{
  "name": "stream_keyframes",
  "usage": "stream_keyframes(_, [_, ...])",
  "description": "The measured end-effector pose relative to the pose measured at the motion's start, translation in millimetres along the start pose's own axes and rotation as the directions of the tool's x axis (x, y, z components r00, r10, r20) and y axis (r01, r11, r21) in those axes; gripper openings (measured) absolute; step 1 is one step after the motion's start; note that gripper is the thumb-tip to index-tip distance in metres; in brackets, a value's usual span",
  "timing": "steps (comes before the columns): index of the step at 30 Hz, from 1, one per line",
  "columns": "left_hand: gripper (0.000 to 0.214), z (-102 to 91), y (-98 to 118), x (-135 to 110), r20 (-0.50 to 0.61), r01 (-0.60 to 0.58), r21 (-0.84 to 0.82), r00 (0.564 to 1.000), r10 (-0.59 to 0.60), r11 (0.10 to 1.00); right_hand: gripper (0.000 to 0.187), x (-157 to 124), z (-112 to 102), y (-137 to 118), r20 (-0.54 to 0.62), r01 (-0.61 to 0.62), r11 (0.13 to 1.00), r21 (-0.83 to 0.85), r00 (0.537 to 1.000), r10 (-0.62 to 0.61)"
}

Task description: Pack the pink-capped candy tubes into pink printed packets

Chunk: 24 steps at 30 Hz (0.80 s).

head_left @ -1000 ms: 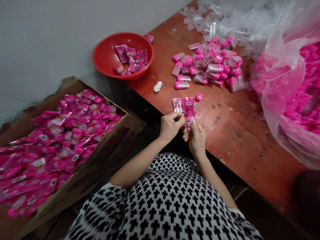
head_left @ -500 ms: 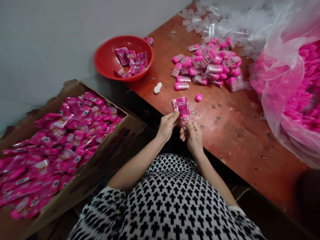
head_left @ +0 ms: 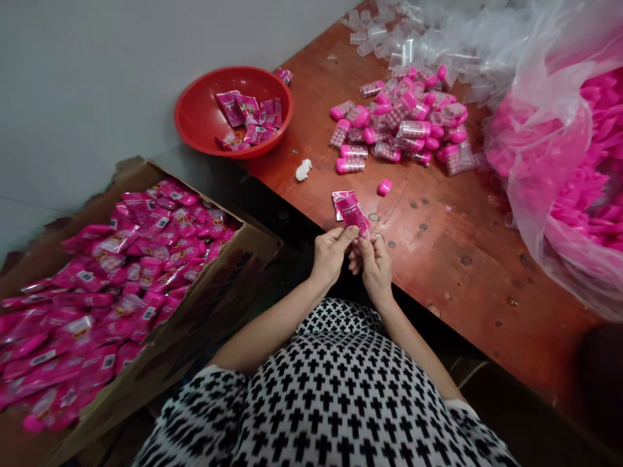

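Observation:
A printed pink sachet [head_left: 351, 211] is held up at the table's near edge, between my two hands. My left hand [head_left: 329, 256] pinches its lower left part, the thumb lying across the print. Close beside it, my right hand [head_left: 376, 264] is closed round the lower end, where the candy tube was visible earlier; fingers and sachet now hide nearly all of that tube. Just beyond the sachet a loose pink cap [head_left: 384, 187] lies on the table. Farther back is a heap of clear tubes with pink caps and pink candy balls [head_left: 403, 120].
A red bowl [head_left: 195, 133] with several sachets stands at the table's left corner. Below left, a cardboard box [head_left: 233, 253] holds many filled pink packets. A clear bag of pink parts [head_left: 535, 201] lies at right, empty clear tubes [head_left: 374, 32] behind. A white scrap [head_left: 303, 170] sits near the edge.
The sachet has come down over the candy tube, whose pink balls showed below it before. My left thumb has shifted lower and right, closer to my right hand.

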<state>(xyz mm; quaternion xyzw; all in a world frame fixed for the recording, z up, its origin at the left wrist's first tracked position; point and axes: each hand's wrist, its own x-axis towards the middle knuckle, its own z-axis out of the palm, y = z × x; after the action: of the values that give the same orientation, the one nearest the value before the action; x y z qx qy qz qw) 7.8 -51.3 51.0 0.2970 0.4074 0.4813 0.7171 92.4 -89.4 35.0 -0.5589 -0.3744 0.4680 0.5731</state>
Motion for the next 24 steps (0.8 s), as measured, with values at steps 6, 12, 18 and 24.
stream_keyframes(6, [0.045,-0.8,14.8,4.8,0.038,0.123,-0.052,0.992,-0.121,0.991,0.027,-3.1,-0.7,-8.1,0.088,-0.015,1.000,-0.004,0.996,0.015])
stream_keyframes(12, [0.041,-1.2,3.0,-1.6,0.078,0.135,-0.017,0.988,-0.133,0.991,0.031,-0.6,-1.8,-1.7,0.136,-0.065,0.970,0.232,0.990,0.034])
stream_keyframes(18, [0.043,-0.8,4.8,-3.1,0.095,0.162,-0.047,0.983,-0.157,0.986,0.036,6.7,-4.8,-2.6,0.181,-0.165,0.922,0.349,0.978,0.106])
stream_keyframes(24, [0.039,-2.3,13.3,1.6,-0.037,0.182,-0.125,0.982,-0.187,0.975,0.043,5.5,-6.7,-7.2,0.247,-0.200,0.889,0.412,0.964,0.102])
